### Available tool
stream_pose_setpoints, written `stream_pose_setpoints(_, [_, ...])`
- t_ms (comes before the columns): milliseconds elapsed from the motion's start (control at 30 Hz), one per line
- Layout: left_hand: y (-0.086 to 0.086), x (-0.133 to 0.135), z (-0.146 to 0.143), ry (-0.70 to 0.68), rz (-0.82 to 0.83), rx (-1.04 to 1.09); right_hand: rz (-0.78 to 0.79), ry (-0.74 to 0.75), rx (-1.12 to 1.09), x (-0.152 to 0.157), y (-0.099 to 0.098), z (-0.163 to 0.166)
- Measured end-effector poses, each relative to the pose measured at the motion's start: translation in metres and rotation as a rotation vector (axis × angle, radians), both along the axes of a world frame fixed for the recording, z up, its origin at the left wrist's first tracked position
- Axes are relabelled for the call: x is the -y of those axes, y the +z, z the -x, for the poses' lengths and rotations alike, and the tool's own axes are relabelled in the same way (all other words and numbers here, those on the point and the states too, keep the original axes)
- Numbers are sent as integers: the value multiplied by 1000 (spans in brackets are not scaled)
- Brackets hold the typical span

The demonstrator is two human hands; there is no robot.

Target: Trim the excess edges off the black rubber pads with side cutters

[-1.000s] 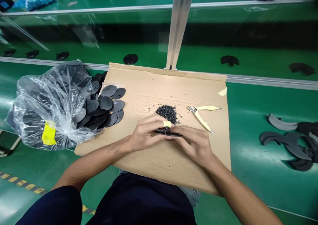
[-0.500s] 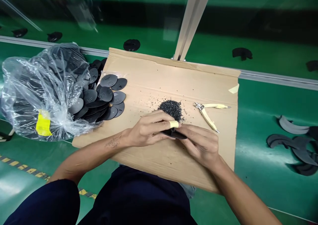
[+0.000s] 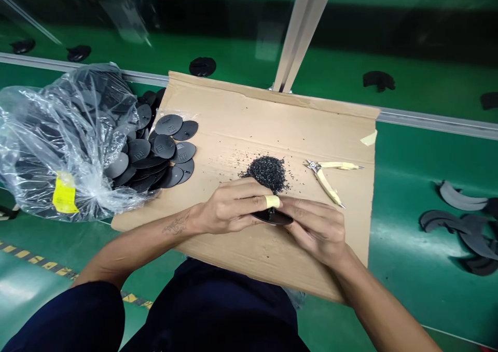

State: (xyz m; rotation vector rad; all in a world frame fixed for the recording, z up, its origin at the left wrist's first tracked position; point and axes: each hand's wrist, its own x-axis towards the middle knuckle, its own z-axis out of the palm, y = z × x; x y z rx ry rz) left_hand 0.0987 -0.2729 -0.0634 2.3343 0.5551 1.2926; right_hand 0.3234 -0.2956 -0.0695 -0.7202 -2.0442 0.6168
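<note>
Both my hands meet over a sheet of brown cardboard (image 3: 233,118), gripping one flat black oval plastic piece (image 3: 272,217) between them. My left hand (image 3: 229,207) is closed on its left end; the forefinger wears a yellow fingertip cover. My right hand (image 3: 317,227) pinches the right end, fingers curled. Just beyond the hands lies a small heap of black plastic crumbs (image 3: 267,171). To the right of the heap rest cream-handled cutting pliers (image 3: 329,178), untouched.
A clear plastic bag (image 3: 58,139) with a yellow label spills several black oval pieces (image 3: 163,152) onto the cardboard's left side. Curved black parts (image 3: 459,222) lie on the green surface at right. A metal rail (image 3: 436,124) and upright post (image 3: 299,30) stand behind.
The view has tilted and shifted slightly. My hands have turned the black piece a little between them; they stay in the same spot on the cardboard.
</note>
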Motion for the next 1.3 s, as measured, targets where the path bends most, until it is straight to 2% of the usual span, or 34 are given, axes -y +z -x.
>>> stream_pose_setpoints(200, [-1,1,-1,16,-5,30,1,9,8,1,1,-2])
stream_pose_setpoints(367, [-2,-1,0,-42,20,4,-6,-6,28,1,-1,-3])
stream_pose_setpoints(533, [-2,2,1,-5,10,1,22,26,0,1,0,-2])
stream_pose_setpoints(833, [0,-1,-3,-32,83,0,22,-1,-34,-1,0,-2])
stream_pose_setpoints(1000, [-4,2,-3,65,88,-35,50,-81,-86,-2,6,3])
stream_pose_setpoints(1133, [-4,4,-5,90,100,-27,17,-53,-106,-3,9,5])
stream_pose_setpoints(1233, [-2,3,-6,120,120,11,20,-54,-17,-10,17,-5])
stream_pose_setpoints(1300, [-1,2,-6,153,128,20,12,-156,150,-20,21,-22])
